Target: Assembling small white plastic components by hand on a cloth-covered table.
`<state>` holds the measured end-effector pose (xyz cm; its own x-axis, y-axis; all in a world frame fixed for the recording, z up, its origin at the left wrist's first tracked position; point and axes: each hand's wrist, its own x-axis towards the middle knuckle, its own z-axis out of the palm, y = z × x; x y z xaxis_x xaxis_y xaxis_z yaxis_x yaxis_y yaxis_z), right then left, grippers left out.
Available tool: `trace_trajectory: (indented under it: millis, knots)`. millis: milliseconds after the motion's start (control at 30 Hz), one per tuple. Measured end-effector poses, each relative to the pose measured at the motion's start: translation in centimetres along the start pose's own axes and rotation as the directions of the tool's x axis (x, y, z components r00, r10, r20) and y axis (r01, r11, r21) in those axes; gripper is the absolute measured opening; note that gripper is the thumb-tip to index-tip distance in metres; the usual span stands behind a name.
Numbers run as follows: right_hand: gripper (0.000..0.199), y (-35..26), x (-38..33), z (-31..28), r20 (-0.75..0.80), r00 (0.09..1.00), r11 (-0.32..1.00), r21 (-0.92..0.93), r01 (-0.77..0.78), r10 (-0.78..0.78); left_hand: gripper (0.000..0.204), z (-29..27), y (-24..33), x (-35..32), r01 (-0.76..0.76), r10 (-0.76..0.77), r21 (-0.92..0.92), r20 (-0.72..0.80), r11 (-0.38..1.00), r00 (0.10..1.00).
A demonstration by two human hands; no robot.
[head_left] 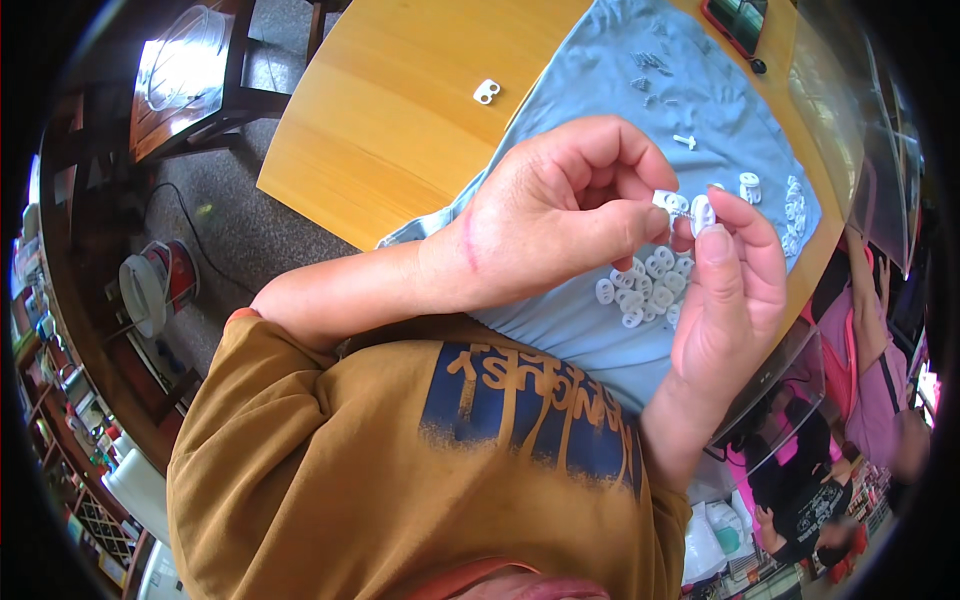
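Your right hand [728, 300] rises from near right, fingers pinched on small white plastic piece [703, 213]. Your left hand [560, 215] reaches across from left, fingers curled, clamped on second white piece [670, 203]. Beneath: pile of white pieces [645, 285] on blue cloth [640, 110]; farther, wooden tabletop [400, 100].

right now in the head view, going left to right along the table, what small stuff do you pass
lone white plastic piece on bare wood → left hand → white piece pinched between both hands → right hand → row of white pieces at the cloth's right edge
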<state>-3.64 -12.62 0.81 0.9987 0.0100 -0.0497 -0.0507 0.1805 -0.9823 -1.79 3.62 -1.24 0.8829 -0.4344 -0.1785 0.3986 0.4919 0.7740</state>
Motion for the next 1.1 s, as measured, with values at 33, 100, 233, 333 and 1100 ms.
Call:
trace_trajectory:
  millis: [33,100,233,333,1100]
  knots:
    - [0.022,0.1,0.0,0.1,0.000,1.000,1.000,0.000,-0.001,0.001,0.018,-0.1,0.0,0.1,-0.001,0.001,0.005,0.001,1.000,1.000]
    - [0.023,0.1,0.0,0.2,-0.010,1.000,0.998,-0.059,0.024,-0.025,0.018,-0.2,-0.2,0.2,0.000,0.000,0.006,0.000,1.000,1.000]
    - [0.023,0.6,-0.2,0.1,-0.027,0.998,0.985,-0.165,0.056,-0.061,0.018,-0.4,-0.6,0.4,0.002,-0.002,0.017,-0.010,1.000,1.000]
    - [0.023,1.0,0.1,0.1,0.008,0.976,0.880,-0.432,0.199,-0.217,0.017,-0.7,-0.9,0.4,-0.004,0.004,0.001,0.006,1.000,1.000]
    - [0.037,1.5,0.2,-0.2,0.129,0.953,0.857,-0.417,0.303,-0.274,0.020,-0.9,-0.7,0.1,0.061,-0.057,-0.044,0.082,0.997,0.995]
